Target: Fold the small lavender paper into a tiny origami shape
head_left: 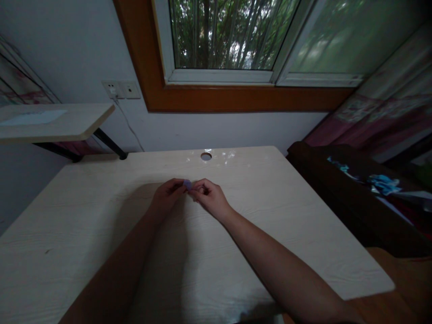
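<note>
Between my two hands is a small purple piece point(187, 184), thin and folded-looking, too small to tell its kind. My left hand point(168, 192) pinches it from the left, thumb and forefinger closed on its edge. From the right, my right hand point(209, 196) pinches its lower right side with thumb and fingertips. Both hands are close together over the middle of the pale wooden table point(270, 216), and the fingers partly cover the piece.
A raised shelf point(84, 128) on black legs stands at the table's back left, with a paper point(33, 117) on it. A round cable hole point(206, 156) lies near the back edge. A dark piece of furniture point(324, 193) with blue cloth point(384, 184) is at the right.
</note>
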A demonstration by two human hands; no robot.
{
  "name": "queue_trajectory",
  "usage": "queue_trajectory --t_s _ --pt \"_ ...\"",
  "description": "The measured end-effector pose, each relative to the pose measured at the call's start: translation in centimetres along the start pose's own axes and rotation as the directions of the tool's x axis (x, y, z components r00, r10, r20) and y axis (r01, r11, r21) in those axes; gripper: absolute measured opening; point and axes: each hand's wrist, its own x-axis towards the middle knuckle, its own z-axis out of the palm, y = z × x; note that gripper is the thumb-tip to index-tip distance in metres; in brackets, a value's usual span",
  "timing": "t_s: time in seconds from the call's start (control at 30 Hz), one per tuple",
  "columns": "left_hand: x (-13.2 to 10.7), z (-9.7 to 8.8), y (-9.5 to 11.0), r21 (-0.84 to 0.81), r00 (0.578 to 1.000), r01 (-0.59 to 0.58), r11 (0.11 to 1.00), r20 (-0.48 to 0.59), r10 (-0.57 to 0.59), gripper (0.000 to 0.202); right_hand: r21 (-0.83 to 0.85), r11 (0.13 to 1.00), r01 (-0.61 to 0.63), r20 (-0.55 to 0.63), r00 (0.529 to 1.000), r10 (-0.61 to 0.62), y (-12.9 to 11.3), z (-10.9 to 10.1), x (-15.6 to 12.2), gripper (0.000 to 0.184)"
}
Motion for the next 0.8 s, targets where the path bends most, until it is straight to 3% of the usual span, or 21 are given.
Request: queue_trajectory --t_s 0.2,0.33,0.57,0.8 --pt "0.1 0.1 -0.1 0.029 0.999 0.024 0.999 -0.046 -0.023 0.021 -0.083 0.997 0.008 0.004 1.000 -0.007 0.5 0.0 0.1 0.021" --pt "0.0 0.4 -0.3 -0.010 0.999 -0.025 1.000 -0.020 0.025 0.027 -0.125 0.992 0.026 -0.037 0.999 -0.031 0.4 -0.1 0.2 0.023" --pt "-0.2 0.6 -0.9 -0.028 0.995 -0.086 0.996 0.046 0.088 0.033 -0.048 0.999 0.011 -0.055 0.998 -0.014 0.6 -0.1 0.3 0.021" --pt "0.0 0.8 -1.2 -0.067 0.996 -0.091 0.994 0.015 0.092 0.035 0.053 0.999 0.005 -0.067 0.998 -0.002 0.9 0.0 0.4 0.020"
